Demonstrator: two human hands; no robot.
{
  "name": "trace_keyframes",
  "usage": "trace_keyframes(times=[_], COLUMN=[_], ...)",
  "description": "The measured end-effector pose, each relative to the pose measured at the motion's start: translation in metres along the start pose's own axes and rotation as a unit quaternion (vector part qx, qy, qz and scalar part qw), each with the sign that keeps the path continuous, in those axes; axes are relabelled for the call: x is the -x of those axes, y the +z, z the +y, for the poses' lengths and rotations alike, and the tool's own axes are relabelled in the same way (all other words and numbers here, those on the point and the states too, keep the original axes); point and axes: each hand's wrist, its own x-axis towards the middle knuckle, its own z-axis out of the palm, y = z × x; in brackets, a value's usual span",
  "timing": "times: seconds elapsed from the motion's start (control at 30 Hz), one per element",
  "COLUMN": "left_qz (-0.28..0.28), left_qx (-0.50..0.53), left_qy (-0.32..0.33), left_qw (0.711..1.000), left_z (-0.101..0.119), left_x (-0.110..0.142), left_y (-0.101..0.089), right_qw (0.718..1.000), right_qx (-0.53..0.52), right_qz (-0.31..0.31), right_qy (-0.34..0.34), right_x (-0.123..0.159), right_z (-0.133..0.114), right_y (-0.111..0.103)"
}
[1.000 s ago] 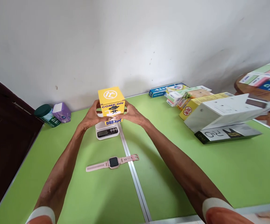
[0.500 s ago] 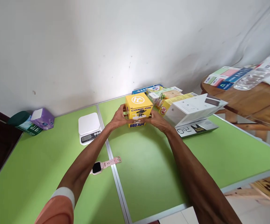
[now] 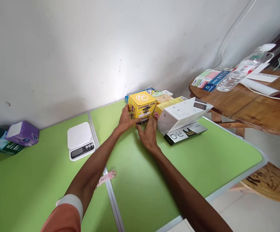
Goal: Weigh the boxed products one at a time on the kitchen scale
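A yellow cardboard box (image 3: pixel 143 101) with "COME ON" printed on it stands upright at the left end of a row of packages near the wall. My left hand (image 3: pixel 125 118) is closed on its left side, thumb across the lower front and fingers partly hidden behind. Against the lower front of the box rests my right hand (image 3: pixel 148 134), with thumb and fingers apart and the fingertips touching the cardboard. Directly to the right are another yellow box (image 3: pixel 171 103) and a white box (image 3: pixel 178 114), which leans over a silver-and-black box (image 3: pixel 185 133).
On the green table (image 3: pixel 130 180) are a white kitchen scale (image 3: pixel 80 137), a pink watch strap (image 3: pixel 107 177) partly under my left arm, a purple pack (image 3: pixel 24 133) and a dark green container (image 3: pixel 3 141). A wooden table (image 3: pixel 251 103) at right holds a plastic bottle (image 3: pixel 241 72).
My right hand has left the right side of the yellow box and come round to its lower front. The box now sits closer against the row. The view has turned right.
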Motion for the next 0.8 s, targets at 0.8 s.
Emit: trace_keyframes(times=[0.8], left_qz=[-0.037], left_qx=[-0.067], left_qy=[-0.049], left_qw=[0.996], left_z=[-0.013], left_x=[-0.004], left_y=[0.036], right_qw=[0.999], right_qx=[0.039], right_qz=[-0.024], right_qy=[-0.029], right_x=[-0.017], right_z=[0.031], right_y=[0.010])
